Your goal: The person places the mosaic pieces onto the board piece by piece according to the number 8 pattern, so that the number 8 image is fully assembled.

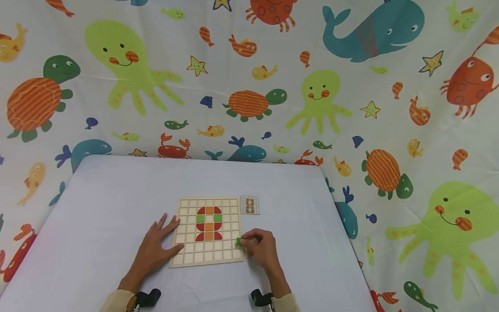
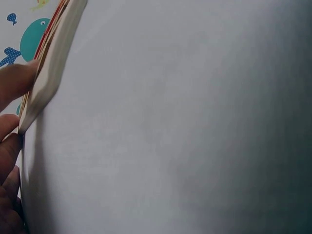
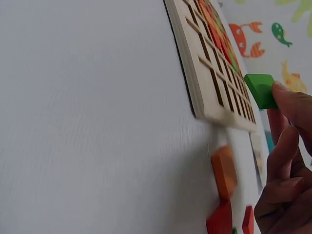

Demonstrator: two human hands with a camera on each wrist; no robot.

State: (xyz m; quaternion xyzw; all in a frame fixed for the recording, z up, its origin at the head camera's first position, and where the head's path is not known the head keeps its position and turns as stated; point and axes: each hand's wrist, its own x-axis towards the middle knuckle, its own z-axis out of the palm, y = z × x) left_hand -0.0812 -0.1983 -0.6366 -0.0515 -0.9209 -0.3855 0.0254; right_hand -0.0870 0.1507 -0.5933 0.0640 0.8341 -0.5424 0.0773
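A wooden grid board (image 1: 206,264) lies on the white table, with red curved pieces (image 1: 200,210), orange squares (image 1: 209,226) and green squares (image 1: 200,218) set in its middle columns. The left hand (image 1: 152,247) rests at the board's left edge, fingers spread and thumb touching the frame. Between thumb and fingertips, the right hand (image 1: 263,249) pinches a green square block (image 3: 261,91), held over the board's right edge. Orange (image 3: 224,170) and red (image 3: 220,219) blocks lie on the table under the right hand, mostly hidden from the head view.
A small printed card (image 1: 255,210) with a similar grid pattern lies against the board's upper right side. Behind the table (image 1: 117,182) hangs a cloth (image 1: 218,173) with sea animals. Both wrists wear black camera mounts (image 1: 149,298).
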